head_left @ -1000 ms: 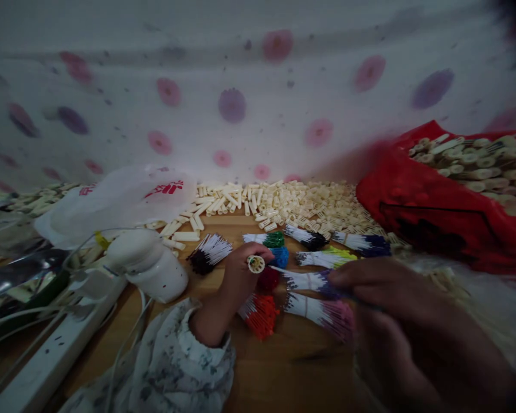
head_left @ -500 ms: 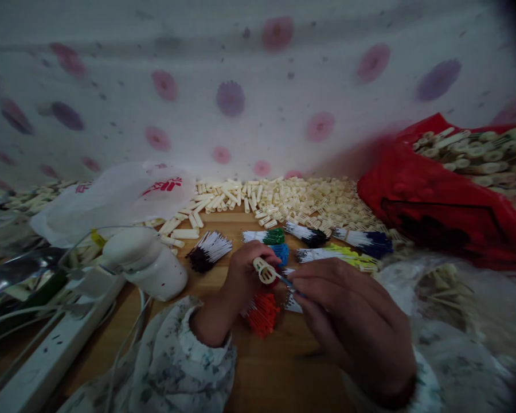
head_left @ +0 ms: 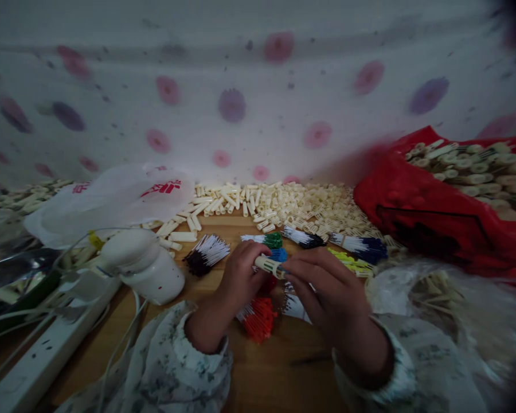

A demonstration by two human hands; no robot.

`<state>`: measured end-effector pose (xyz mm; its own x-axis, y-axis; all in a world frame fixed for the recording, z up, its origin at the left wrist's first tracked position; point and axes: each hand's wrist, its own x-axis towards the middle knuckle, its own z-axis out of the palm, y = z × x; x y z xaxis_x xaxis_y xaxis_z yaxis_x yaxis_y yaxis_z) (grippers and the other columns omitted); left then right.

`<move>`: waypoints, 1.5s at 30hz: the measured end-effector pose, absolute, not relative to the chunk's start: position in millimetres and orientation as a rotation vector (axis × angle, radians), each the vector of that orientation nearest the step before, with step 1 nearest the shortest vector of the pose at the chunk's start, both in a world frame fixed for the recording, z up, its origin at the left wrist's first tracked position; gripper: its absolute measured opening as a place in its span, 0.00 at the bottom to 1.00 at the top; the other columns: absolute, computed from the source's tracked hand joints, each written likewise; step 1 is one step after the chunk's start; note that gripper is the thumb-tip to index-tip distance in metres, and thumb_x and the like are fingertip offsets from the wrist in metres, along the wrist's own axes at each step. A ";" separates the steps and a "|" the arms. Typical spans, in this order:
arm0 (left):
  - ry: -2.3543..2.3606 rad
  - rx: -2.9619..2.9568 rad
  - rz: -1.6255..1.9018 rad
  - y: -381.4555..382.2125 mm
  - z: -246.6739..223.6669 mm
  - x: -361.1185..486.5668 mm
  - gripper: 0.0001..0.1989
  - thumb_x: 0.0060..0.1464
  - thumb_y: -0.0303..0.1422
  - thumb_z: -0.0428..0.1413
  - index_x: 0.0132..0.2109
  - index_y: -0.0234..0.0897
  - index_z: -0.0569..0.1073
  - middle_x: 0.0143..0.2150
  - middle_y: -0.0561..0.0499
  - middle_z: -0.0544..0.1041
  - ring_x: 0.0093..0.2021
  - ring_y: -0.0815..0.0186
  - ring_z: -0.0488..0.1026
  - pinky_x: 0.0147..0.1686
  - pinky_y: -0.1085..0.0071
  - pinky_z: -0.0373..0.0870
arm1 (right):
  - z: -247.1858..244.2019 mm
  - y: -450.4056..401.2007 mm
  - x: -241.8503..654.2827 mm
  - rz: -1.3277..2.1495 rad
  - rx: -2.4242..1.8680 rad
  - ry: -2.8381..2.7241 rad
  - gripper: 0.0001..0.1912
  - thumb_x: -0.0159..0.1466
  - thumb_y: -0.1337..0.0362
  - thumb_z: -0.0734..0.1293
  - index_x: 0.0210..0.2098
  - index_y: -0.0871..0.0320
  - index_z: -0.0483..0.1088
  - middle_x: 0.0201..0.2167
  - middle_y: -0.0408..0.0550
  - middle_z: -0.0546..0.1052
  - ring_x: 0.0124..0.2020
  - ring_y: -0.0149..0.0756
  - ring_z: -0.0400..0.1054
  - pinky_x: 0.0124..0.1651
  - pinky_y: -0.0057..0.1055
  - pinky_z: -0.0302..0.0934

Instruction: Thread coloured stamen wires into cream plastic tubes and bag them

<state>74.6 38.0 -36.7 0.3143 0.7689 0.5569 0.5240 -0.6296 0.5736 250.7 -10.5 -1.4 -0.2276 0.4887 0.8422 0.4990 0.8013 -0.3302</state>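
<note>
Left hand (head_left: 239, 274) pinching cream tube (head_left: 270, 266), tilted, slotted end toward right hand (head_left: 327, 284) — right fingers bunched at that end, what they pinch too small to tell. Tube just above surface (head_left: 279, 367), among coloured bundles: green (head_left: 274, 239), blue (head_left: 279, 254), orange (head_left: 258, 319) — red bag (head_left: 413, 201) far right, white cup (head_left: 157, 275) left.

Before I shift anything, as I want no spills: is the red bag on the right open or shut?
Open: the red bag gapes at its top, leaving the pale pieces inside in plain view.
</note>
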 end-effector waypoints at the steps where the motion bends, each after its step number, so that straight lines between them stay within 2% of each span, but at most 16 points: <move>1: 1.176 2.312 1.203 38.2 -36.6 74.1 0.07 0.56 0.34 0.53 0.40 0.37 0.70 0.38 0.47 0.73 0.41 0.58 0.68 0.40 0.65 0.63 | -4.7 -8.1 250.8 -0.044 -0.780 -1.862 0.09 0.62 0.73 0.65 0.41 0.58 0.72 0.35 0.50 0.75 0.36 0.34 0.68 0.37 0.31 0.66; 4: 1.151 2.347 1.174 37.4 -35.6 73.0 0.21 0.58 0.49 0.50 0.47 0.37 0.68 0.43 0.44 0.71 0.44 0.55 0.67 0.43 0.62 0.62 | -11.3 -4.0 252.7 -0.115 -0.846 -1.829 0.09 0.62 0.73 0.65 0.40 0.58 0.73 0.34 0.49 0.73 0.36 0.33 0.67 0.35 0.31 0.65; 7: 1.094 2.395 1.160 35.2 -34.9 72.8 0.27 0.61 0.53 0.39 0.50 0.37 0.67 0.44 0.43 0.69 0.46 0.56 0.65 0.46 0.61 0.61 | -13.1 -2.5 255.8 -0.124 -0.888 -1.792 0.06 0.61 0.71 0.66 0.37 0.57 0.73 0.32 0.47 0.71 0.34 0.32 0.67 0.34 0.29 0.64; 10: 1.121 2.441 1.147 33.8 -34.6 73.8 0.25 0.63 0.50 0.36 0.48 0.36 0.68 0.42 0.44 0.68 0.45 0.57 0.65 0.44 0.62 0.61 | -13.0 -0.6 258.5 -0.101 -0.900 -1.776 0.04 0.61 0.71 0.66 0.35 0.57 0.72 0.31 0.46 0.71 0.34 0.32 0.67 0.34 0.29 0.64; 17: 1.308 2.530 1.231 32.6 -31.5 77.5 0.25 0.62 0.49 0.40 0.40 0.35 0.72 0.37 0.45 0.67 0.40 0.57 0.64 0.40 0.62 0.61 | -15.9 3.6 255.8 0.127 -0.939 -1.725 0.06 0.61 0.72 0.65 0.32 0.57 0.72 0.31 0.45 0.71 0.34 0.31 0.67 0.35 0.28 0.63; 30: 1.452 2.574 1.290 30.7 -31.8 78.1 0.26 0.62 0.50 0.40 0.39 0.35 0.73 0.36 0.45 0.67 0.38 0.57 0.63 0.38 0.62 0.61 | -34.9 7.4 240.4 0.787 -0.862 -1.299 0.04 0.60 0.67 0.67 0.30 0.53 0.74 0.36 0.42 0.69 0.40 0.30 0.65 0.44 0.28 0.60; 34: 1.360 2.433 1.294 35.8 -35.6 75.9 0.24 0.62 0.49 0.41 0.38 0.36 0.72 0.35 0.46 0.68 0.39 0.57 0.64 0.40 0.62 0.62 | -32.1 9.9 245.4 0.891 -0.770 -1.307 0.07 0.62 0.65 0.65 0.34 0.52 0.76 0.40 0.44 0.70 0.44 0.32 0.65 0.47 0.30 0.60; 37: 1.188 2.045 1.367 45.7 -40.7 70.9 0.20 0.61 0.48 0.45 0.38 0.36 0.70 0.35 0.48 0.69 0.38 0.60 0.67 0.38 0.66 0.64 | -27.1 17.8 257.5 0.776 -0.859 -1.332 0.08 0.63 0.64 0.64 0.37 0.54 0.76 0.40 0.46 0.73 0.45 0.34 0.67 0.47 0.32 0.61; 39: 1.099 1.680 1.425 53.7 -44.2 66.2 0.18 0.58 0.48 0.49 0.38 0.36 0.68 0.33 0.51 0.69 0.32 0.65 0.67 0.34 0.70 0.65 | -23.1 24.6 263.9 0.670 -1.032 -1.430 0.08 0.62 0.64 0.64 0.36 0.56 0.75 0.36 0.46 0.75 0.39 0.34 0.69 0.43 0.31 0.62; 41: 1.078 1.449 1.438 60.8 -46.9 61.5 0.16 0.53 0.46 0.56 0.33 0.36 0.67 0.27 0.55 0.66 0.27 0.68 0.64 0.29 0.73 0.62 | -18.4 30.7 264.0 0.601 -1.196 -1.766 0.08 0.62 0.65 0.63 0.34 0.57 0.75 0.32 0.46 0.77 0.34 0.33 0.69 0.38 0.29 0.61; 45: 1.042 1.256 1.428 68.0 -48.5 54.5 0.15 0.48 0.42 0.60 0.33 0.35 0.68 0.23 0.57 0.64 0.24 0.71 0.62 0.26 0.74 0.61 | -9.5 38.1 242.9 0.311 -1.448 -2.556 0.12 0.63 0.66 0.60 0.32 0.57 0.76 0.33 0.48 0.78 0.35 0.34 0.71 0.38 0.28 0.58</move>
<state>54.5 68.0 -48.5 -0.0386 0.9793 0.1989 -0.1096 -0.2020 0.9732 242.9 38.1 -9.5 -0.5059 0.8606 0.0589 0.8214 0.5015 -0.2719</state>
